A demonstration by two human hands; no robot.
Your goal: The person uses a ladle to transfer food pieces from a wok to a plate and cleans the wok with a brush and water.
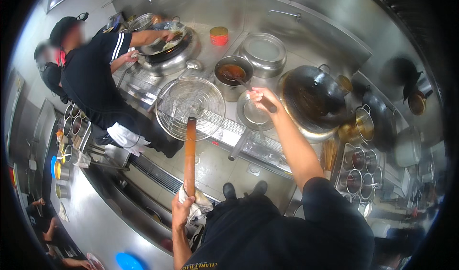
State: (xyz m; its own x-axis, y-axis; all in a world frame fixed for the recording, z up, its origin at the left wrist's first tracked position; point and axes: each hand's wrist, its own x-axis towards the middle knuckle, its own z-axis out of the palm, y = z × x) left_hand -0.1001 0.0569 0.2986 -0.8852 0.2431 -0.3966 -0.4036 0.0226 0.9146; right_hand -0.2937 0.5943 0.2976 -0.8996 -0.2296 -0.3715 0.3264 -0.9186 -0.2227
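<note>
My left hand (181, 212) grips the long wooden handle (190, 155) of a wire skimmer, with a stained white cloth (200, 205) bunched at the grip. The skimmer's round wire basket (168, 105) is held out over the front of the steel cooking range (229, 128). My right hand (264, 98) is closed around the dark handle of a ladle (247, 86), whose far end dips into reddish-brown liquid (229, 69). That liquid is in a deep metal pot (232, 90). Below my right hand, a round fine-mesh strainer (255, 109) rests over a pan.
A large dark wok (315, 94) sits at right, with a bamboo brush (328, 155) and several sauce canisters (353, 182) nearby. Behind the pot are an upturned-looking steel vessel (264, 49) and a red tin (219, 37). At left, a co-worker (93, 65) handles another wok (161, 56).
</note>
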